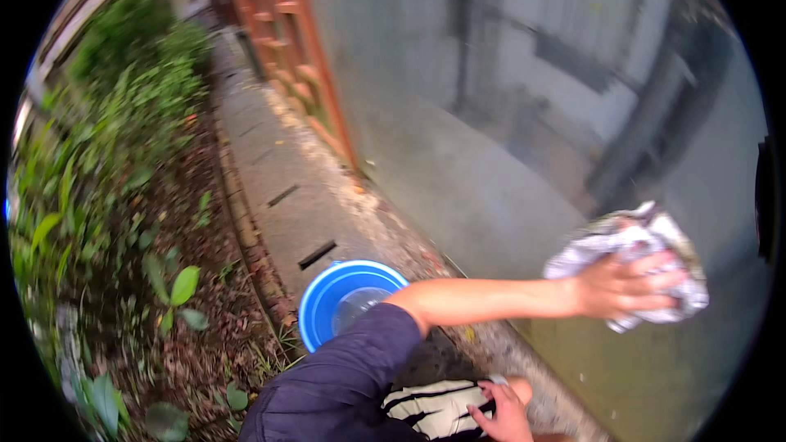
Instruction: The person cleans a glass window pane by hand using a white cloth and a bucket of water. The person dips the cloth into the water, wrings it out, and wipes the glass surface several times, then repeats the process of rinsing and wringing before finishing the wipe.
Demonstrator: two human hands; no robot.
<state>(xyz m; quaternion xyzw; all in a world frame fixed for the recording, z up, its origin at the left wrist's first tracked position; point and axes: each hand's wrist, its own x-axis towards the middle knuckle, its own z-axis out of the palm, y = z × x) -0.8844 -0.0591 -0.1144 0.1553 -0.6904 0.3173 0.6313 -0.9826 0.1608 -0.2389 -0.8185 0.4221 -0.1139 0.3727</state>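
My left hand [638, 285] presses a crumpled white cloth [577, 252] with darker patches against a large glass pane [430, 196]. The left arm, in a dark short sleeve, stretches across the view to reach it. Low in the view, my right hand [506, 414] lies by my bent knee, over black-and-cream patterned shorts [436, 405]. Its fingers are spread; a small pale spot near the fingertips is too blurred to name. Under the left arm stands a blue plastic bucket [313, 313], partly hidden, with what looks like clear water inside.
A concrete ledge [417, 258] runs along the foot of the glass. Beside it lies a paved walkway [258, 153] with dark slots. An orange-red lattice frame [313, 73] borders the pane. Leafy plants [141, 73] and a leaf-littered bed [190, 233] fill the left side.
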